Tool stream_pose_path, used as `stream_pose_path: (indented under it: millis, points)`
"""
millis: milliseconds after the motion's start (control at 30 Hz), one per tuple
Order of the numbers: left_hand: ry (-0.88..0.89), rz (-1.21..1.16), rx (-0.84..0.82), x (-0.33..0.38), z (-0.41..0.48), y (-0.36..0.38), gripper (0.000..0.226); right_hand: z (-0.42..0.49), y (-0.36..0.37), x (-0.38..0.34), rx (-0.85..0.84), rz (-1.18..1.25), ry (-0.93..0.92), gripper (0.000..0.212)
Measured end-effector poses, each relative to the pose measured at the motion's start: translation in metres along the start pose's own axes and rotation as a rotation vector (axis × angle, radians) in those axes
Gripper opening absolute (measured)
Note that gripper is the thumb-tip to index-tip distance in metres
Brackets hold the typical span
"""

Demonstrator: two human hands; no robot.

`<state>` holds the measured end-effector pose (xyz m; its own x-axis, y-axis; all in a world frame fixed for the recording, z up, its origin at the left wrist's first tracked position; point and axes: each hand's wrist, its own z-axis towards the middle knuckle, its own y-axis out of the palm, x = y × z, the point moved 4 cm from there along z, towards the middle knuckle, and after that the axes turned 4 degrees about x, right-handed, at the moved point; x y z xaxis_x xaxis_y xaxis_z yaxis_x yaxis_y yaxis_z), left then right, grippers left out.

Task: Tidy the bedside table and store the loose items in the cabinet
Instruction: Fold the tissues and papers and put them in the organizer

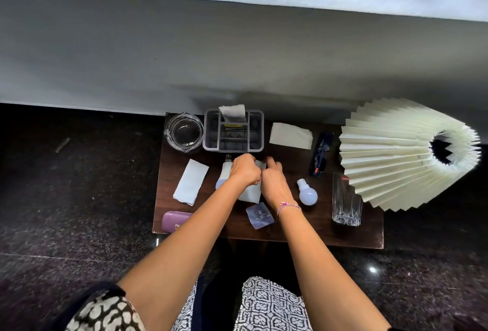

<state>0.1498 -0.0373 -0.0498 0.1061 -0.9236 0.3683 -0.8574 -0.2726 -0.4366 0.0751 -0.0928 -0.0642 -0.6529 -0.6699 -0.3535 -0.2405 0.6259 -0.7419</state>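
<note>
On the dark wooden bedside table [303, 230], both hands meet over a white tissue [250, 193] in the middle. My left hand [244, 170] is closed on its upper edge. My right hand [274, 182] pinches the same tissue, index finger stretched forward. A white bulb [224, 172] lies partly hidden under my left hand. A second bulb [306, 193] lies to the right. Two more tissues lie loose: one at left [190, 185], one at the back [290, 135].
A glass ashtray [184, 132] and a grey organizer [233, 131] holding a tissue stand at the back. Glasses [320, 153], a tumbler [346, 199] and a pleated lamp shade [390, 153] are at right. A purple case [175, 221] and a small pouch [259, 215] lie near the front edge.
</note>
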Motion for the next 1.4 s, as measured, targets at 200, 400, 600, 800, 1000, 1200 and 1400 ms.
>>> stream_pose_path:
  millis: [200, 400, 600, 800, 1000, 1200, 1400]
  points:
    - [-0.143, -0.201, -0.017, 0.001, 0.0, 0.002, 0.019, 0.006, 0.0, 0.001, -0.064, -0.111, -0.105, 0.03]
    - [-0.282, -0.416, 0.009, 0.003, -0.007, -0.002, 0.04, -0.004, -0.012, 0.004, -0.018, -0.143, -0.234, 0.043]
    - [-0.181, -0.286, 0.026, 0.006, -0.021, -0.008, 0.05, -0.019, -0.035, 0.007, 0.053, -0.149, -0.372, 0.053]
    - [0.003, 0.064, 0.198, 0.01, -0.031, -0.021, 0.028, -0.03, -0.06, 0.005, 0.162, -0.121, -0.481, 0.05]
    - [0.136, 0.225, 0.442, 0.014, -0.049, -0.032, 0.022, -0.048, -0.079, 0.005, 0.49, 0.227, -0.234, 0.023]
    - [0.178, 0.08, 0.587, 0.018, -0.071, -0.035, 0.016, -0.054, -0.055, -0.004, 0.349, 1.243, 0.466, 0.021]
    - [0.236, -0.105, 0.556, 0.021, -0.087, -0.028, 0.016, -0.049, -0.056, -0.029, 0.031, 1.937, 0.618, 0.068]
